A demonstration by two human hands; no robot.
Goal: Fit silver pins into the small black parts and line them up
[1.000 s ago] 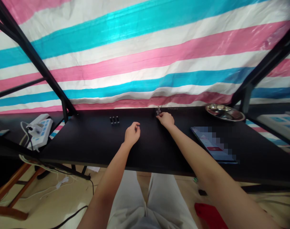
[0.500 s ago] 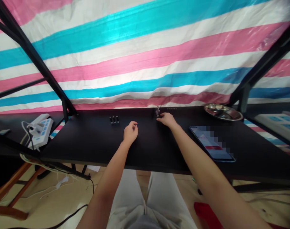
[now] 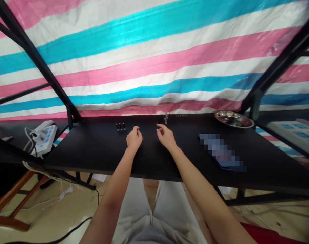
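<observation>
My left hand (image 3: pixel 134 138) hovers over the black table with its fingers curled closed; whatever it may hold is hidden. Just left of it, three short black cylinders with silvery ends (image 3: pixel 120 126) stand in a row. My right hand (image 3: pixel 166 136) is at the middle of the table, thumb and fingers drawn together. Anything in its grip is too small to make out. Behind that hand lies a small cluster of clear or silvery pieces (image 3: pixel 166 118). Farther right, a row of several tiny pieces (image 3: pixel 181 116) runs along the table's back edge.
A round metal dish (image 3: pixel 234 119) stands at the back right. In front of it lies a phone (image 3: pixel 222 152), partly blurred out. White power strips (image 3: pixel 46 139) with cords sit on the left side. Black metal posts (image 3: pixel 42 71) flank the table (image 3: pixel 93 152), and striped sheeting hangs behind.
My right hand has drawn back from the small cluster, moving left and toward me, closer to my left hand. My left hand has shifted slightly left. The view has turned a little.
</observation>
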